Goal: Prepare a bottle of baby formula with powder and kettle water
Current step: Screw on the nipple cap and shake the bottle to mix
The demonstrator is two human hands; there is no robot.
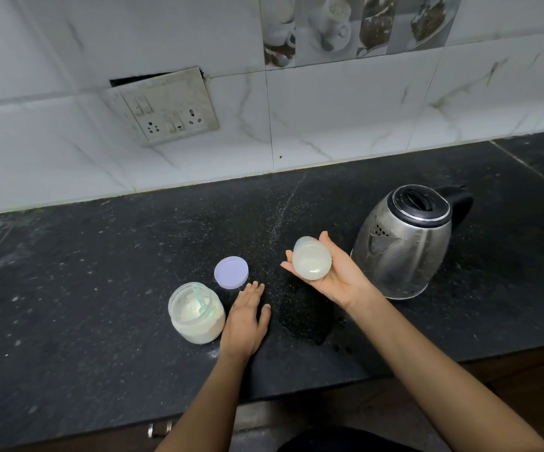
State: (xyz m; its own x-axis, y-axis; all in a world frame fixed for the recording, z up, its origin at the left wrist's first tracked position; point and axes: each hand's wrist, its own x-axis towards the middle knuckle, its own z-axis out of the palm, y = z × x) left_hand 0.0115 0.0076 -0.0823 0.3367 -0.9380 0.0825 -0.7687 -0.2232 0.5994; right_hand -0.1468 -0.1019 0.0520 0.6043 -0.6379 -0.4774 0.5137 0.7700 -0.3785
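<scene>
My right hand [339,275] holds a baby bottle [311,261] tipped on its side above the counter, its round base toward me and milky liquid inside. My left hand [246,316] lies flat on the black counter, fingers together, holding nothing. Just left of that hand stands an open clear jar of white powder [195,313] with a pale green scoop in it. The jar's lilac lid [231,272] lies flat behind the hand. A steel kettle [404,243] with a closed black lid stands right of the bottle.
The black stone counter [101,288] meets a white tiled wall with a socket plate [169,112]. A wet patch [310,318] darkens the counter under my right forearm. The counter's front edge runs just below my forearms, with a drawer handle [159,429] beneath.
</scene>
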